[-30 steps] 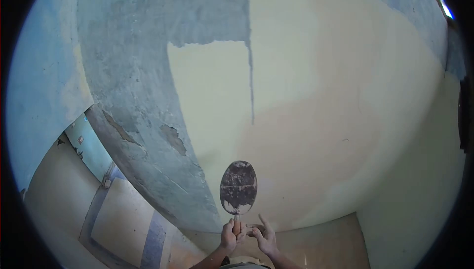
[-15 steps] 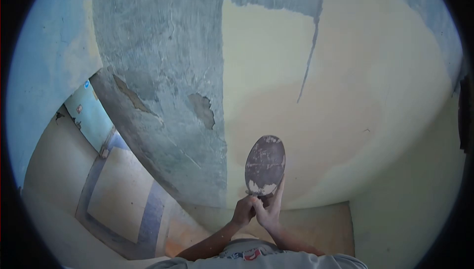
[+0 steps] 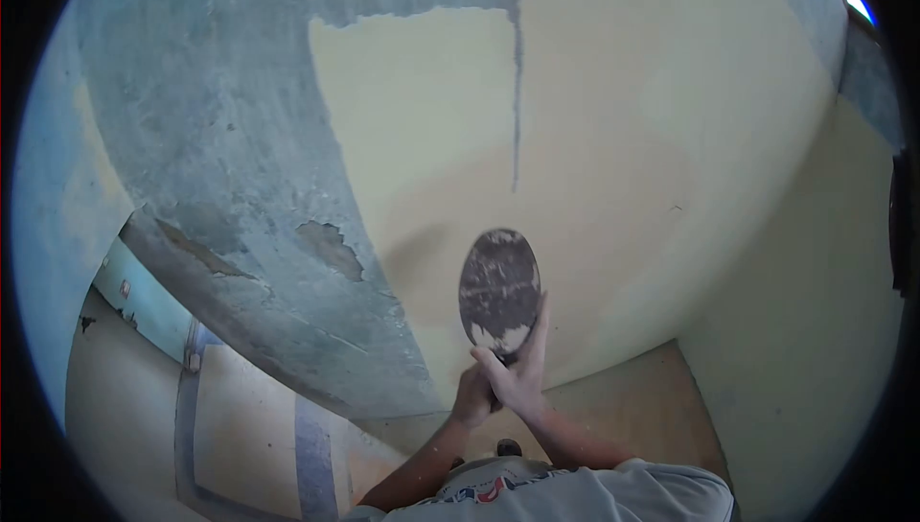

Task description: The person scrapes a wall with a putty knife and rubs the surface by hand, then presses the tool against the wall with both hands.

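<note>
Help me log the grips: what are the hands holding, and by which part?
A trowel: the left hand grips its handle below the blade, and the right hand lies against the blade's lower right edge.

A bare room under renovation: above the hands, the wall (image 3: 623,139) carries fresh cream putty beside rough grey patches with flaking plaster (image 3: 331,246); plain floor (image 3: 623,407) lies below them.
</note>
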Motion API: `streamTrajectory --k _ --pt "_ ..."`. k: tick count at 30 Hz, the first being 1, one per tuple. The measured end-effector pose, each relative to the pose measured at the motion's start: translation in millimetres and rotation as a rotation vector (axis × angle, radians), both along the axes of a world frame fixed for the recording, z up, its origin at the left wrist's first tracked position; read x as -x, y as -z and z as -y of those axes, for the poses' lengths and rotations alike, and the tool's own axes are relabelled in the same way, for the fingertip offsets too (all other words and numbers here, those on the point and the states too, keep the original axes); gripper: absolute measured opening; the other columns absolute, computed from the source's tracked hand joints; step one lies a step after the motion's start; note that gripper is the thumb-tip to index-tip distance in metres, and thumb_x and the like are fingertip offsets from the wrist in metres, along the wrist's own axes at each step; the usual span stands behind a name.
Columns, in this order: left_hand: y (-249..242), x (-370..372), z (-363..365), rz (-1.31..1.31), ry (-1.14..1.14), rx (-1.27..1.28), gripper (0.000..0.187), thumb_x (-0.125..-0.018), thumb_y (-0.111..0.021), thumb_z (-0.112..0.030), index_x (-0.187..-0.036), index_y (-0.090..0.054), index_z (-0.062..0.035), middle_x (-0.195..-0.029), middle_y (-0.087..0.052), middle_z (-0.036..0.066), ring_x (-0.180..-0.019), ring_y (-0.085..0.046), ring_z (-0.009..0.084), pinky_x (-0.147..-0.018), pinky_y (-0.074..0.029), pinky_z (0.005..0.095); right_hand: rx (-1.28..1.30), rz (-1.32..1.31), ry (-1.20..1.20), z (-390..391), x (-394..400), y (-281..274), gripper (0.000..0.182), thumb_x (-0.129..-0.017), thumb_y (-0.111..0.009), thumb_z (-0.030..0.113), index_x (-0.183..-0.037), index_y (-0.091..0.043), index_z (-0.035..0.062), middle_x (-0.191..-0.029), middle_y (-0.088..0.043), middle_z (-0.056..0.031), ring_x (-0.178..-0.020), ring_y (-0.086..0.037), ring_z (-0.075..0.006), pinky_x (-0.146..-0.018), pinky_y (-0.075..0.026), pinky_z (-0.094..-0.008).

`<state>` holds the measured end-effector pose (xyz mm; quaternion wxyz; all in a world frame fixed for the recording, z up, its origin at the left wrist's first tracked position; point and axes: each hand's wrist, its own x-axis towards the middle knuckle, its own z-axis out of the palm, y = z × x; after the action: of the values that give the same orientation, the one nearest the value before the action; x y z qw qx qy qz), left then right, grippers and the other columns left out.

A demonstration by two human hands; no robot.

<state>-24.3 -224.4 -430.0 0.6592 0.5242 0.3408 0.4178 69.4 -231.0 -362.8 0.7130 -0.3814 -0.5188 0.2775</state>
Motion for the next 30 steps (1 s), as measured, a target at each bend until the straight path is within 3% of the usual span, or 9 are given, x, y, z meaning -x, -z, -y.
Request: streamTrajectory --k 2,3,6,10,12,19,23,30 --pt "-20.5 -11.0 -19.8 0.110 0.013 -0.039 0.048 -0.107 -0.044 -0.050 -0.103 -0.061 -0.0054 -0.065 -0.051 -0.003 -0.049 -0.046 0.0049 -0.043 -0.033 0.0243 -0.029 0.029 0.018 -14.4 -11.2 -22.7 0.119 -0.081 -0.072 -0.009 -0.162 0.014 0.0016 -0.154 -0.033 -0.0269 -0.139 -0.048 -0.0335 -0.111 -0.046 -0.0436" --pt "-32.5 -15.7 -28.1 0.183 0.029 0.066 0.047 -0.107 -0.043 -0.047 -0.104 -0.062 -0.0043 -0.064 -0.050 -0.003 -0.048 -0.044 0.0041 -0.042 -0.032 0.0241 -0.041 -0.011 -0.001 -22.7 -15.6 -36.7 0.121 -0.080 -0.074 -0.010 -0.161 0.015 0.0019 -0.154 -0.033 -0.0274 -0.138 -0.049 -0.0339 -0.111 -0.047 -0.0438" --pt "-78.7 -31.3 -54.4 0.230 0.056 -0.042 0.036 -0.106 -0.040 -0.036 -0.096 -0.059 -0.0071 -0.061 -0.046 -0.005 -0.042 -0.040 0.0037 -0.037 -0.027 0.0242 -0.145 0.015 0.059 -45.5 -28.9 -84.4 0.123 -0.080 -0.076 -0.008 -0.161 0.015 0.0021 -0.154 -0.033 -0.0280 -0.137 -0.051 -0.0340 -0.110 -0.049 -0.0431" --pt "-123.6 -56.8 -84.6 0.302 0.028 -0.086 0.033 -0.105 -0.039 -0.033 -0.095 -0.056 -0.0077 -0.059 -0.045 -0.004 -0.039 -0.037 0.0034 -0.035 -0.025 0.0238 -0.227 -0.052 -0.027 -72.8 -45.9 -131.7 0.117 -0.086 -0.076 -0.003 -0.161 0.013 0.0006 -0.153 -0.035 -0.0292 -0.133 -0.054 -0.0338 -0.108 -0.051 -0.0417" --pt "-138.0 -66.2 -95.5 0.357 0.035 -0.090 0.032 -0.106 -0.039 -0.034 -0.095 -0.055 -0.0075 -0.061 -0.046 -0.004 -0.039 -0.037 0.0038 -0.035 -0.025 0.0240 -0.310 0.252 0.198 -88.7 -55.3 -141.5 0.117 -0.087 -0.077 0.000 -0.161 0.015 -0.0005 -0.152 -0.038 -0.0304 -0.130 -0.057 -0.0340 -0.105 -0.053 -0.0408" --pt "-156.8 -89.8 -102.9 0.457 -0.090 -0.138 0.039 -0.106 -0.042 -0.037 -0.113 -0.060 -0.0027 -0.070 -0.055 -0.002 -0.042 -0.044 0.0038 -0.034 -0.029 0.0226 -0.348 0.210 0.154 -100.1 -60.0 -155.7 0.118 -0.089 -0.077 0.004 -0.160 0.016 -0.0013 -0.148 -0.041 -0.0312 -0.129 -0.059 -0.0352 -0.101 -0.056 -0.0416" --pt "-150.3 -92.1 -108.2 0.444 -0.112 -0.154 0.040 -0.106 -0.043 -0.037 -0.115 -0.060 -0.0022 -0.070 -0.056 -0.002 -0.043 -0.045 0.0041 -0.034 -0.030 0.0227 -0.301 0.156 0.058 -106.9 -65.3 -151.2 0.117 -0.088 -0.077 0.004 -0.160 0.015 -0.0021 -0.149 -0.041 -0.0320 -0.129 -0.059 -0.0357 -0.103 -0.055 -0.0422" --pt "-144.7 -98.5 -105.3 0.466 -0.129 -0.076 0.043 -0.106 -0.043 -0.040 -0.119 -0.061 -0.0040 -0.074 -0.058 -0.002 -0.043 -0.045 0.0039 -0.034 -0.030 0.0227 -0.285 0.289 0.088 -106.1 -72.1 -148.2 0.114 -0.090 -0.075 0.008 -0.159 0.015 -0.0058 -0.151 -0.036 -0.0363 -0.135 -0.053 -0.0413 -0.110 -0.047 -0.0456"
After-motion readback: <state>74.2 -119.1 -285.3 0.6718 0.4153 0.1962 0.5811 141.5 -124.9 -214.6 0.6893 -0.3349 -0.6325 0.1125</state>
